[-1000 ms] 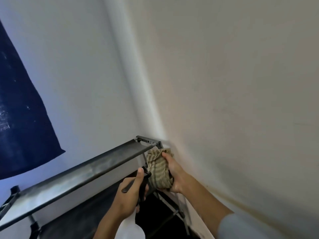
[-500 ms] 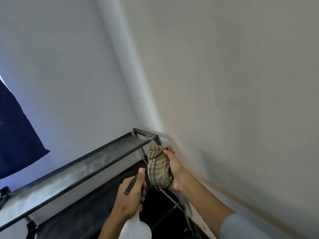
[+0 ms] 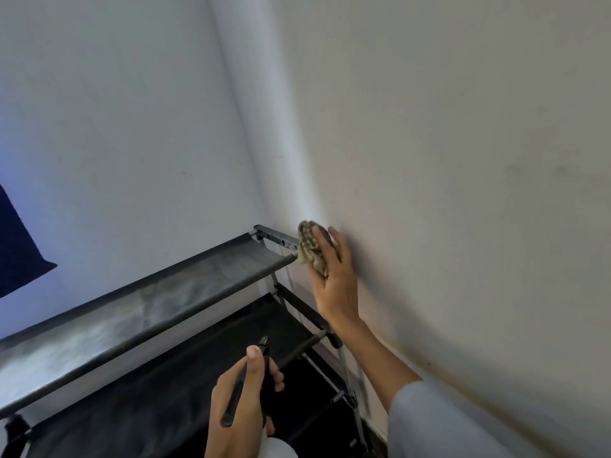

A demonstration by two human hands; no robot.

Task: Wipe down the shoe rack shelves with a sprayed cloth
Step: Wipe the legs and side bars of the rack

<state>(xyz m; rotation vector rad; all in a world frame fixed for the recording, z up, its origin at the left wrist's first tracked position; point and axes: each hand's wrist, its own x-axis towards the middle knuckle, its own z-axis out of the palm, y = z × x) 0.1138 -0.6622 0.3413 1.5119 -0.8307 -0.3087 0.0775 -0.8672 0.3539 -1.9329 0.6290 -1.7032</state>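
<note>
We see the right hand [image 3: 335, 282] raised at the far right end of the shoe rack [image 3: 205, 312], close against the cream wall [image 3: 463, 160]. Its grip is closed around a bunched striped cloth [image 3: 309, 249], with the thumb laid over the front of the wad and the other fingers wrapped behind it. The cloth touches the end of the top shelf [image 3: 148, 299], right at the dark metal end bracket [image 3: 276, 238] in the corner of the room. A pale grey sleeve [image 3: 439, 424] covers the right forearm at the bottom edge.

Lower down, the left hand [image 3: 241, 408] holds a spray bottle [image 3: 277, 447]. Its grip is clenched round the neck, the thumb lies along the black spray head [image 3: 246, 381], and the fingers curl round the far side. Only the top of the white bottle body shows at the bottom edge. The nozzle points up and to the right, over the front bar of the second shelf [image 3: 198, 368].

The top shelf is dark fabric stretched between two bars, and it carries pale, streaky patches along its length. The second shelf beneath it is black. Thin metal legs run down at the right end, near the wall. A dark blue cloth [image 3: 20, 246] hangs at the left edge against the white wall [image 3: 115, 127].
</note>
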